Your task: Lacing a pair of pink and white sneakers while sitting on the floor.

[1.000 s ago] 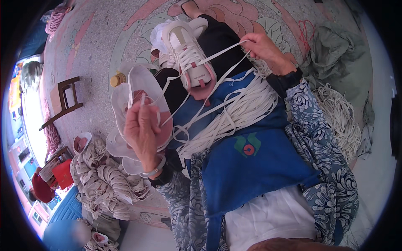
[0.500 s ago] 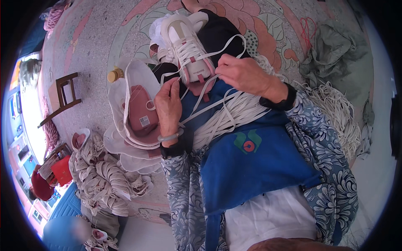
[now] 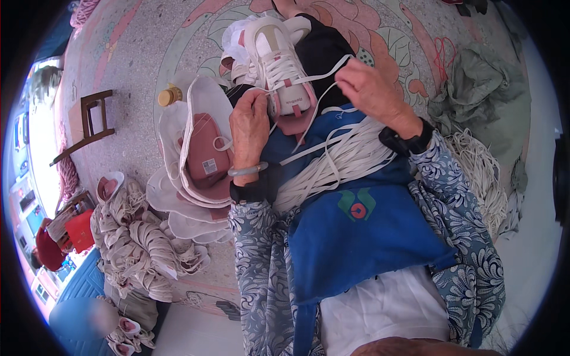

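A white and pink shoe upper (image 3: 274,43) lies across my lap, toe pointing away, with white lacing over its pink-trimmed tongue. Beside its left edge, my left hand (image 3: 249,121) is closed, thumb and fingertips pinching a white shoelace by the eyelets. My right hand (image 3: 373,89) is out to the right of the shoe, its fingers closed on the flat shoelace (image 3: 323,76) that stretches over from the eyelets. Another length of lace hangs in a curve below that hand. A thick bundle of loose white laces (image 3: 338,169) rests on my blue apron (image 3: 380,243).
Nested white and pink shoe uppers (image 3: 205,151) stand at my left, near a gold-capped container (image 3: 170,95). Farther left are a small wooden stool (image 3: 89,121) and a heap of tied uppers (image 3: 142,243). Grey-green cloth (image 3: 481,89) and more laces (image 3: 478,172) lie at right.
My right hand has moved up and to the right with the lace, and the big lace loop beside the shoe is drawn out. My left hand stays at the shoe's left edge.
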The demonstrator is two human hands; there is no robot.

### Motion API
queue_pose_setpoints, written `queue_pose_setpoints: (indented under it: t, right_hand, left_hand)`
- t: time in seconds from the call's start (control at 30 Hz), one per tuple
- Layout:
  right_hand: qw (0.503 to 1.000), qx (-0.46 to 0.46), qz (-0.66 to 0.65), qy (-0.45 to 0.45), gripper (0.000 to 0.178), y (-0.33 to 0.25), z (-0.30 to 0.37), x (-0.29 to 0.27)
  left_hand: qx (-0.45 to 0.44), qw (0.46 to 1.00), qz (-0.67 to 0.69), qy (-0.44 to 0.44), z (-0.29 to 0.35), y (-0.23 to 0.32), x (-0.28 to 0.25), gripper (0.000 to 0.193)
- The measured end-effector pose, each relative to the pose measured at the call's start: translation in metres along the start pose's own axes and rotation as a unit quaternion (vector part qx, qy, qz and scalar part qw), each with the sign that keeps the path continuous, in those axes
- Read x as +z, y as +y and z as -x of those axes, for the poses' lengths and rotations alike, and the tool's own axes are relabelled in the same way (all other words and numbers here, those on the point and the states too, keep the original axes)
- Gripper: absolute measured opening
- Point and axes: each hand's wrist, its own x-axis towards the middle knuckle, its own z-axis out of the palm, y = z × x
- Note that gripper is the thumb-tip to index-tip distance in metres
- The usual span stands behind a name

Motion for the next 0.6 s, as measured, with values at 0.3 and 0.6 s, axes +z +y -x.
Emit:
queue_pose_setpoints:
  t: [0.3,0.6]
  right_hand:
    - [0.992,0.089,0.086,-0.033,0.009,0.030,0.023,-0.011]
    - [0.996,-0.069,0.003,-0.057,0.008,-0.018,0.010,0.014]
  left_hand:
    - [0.041,0.998,-0.032,-0.043,-0.012,0.007,-0.007,0.019]
    - [-0.009,0.996,-0.042,-0.082,-0.013,0.015,-0.008,0.021]
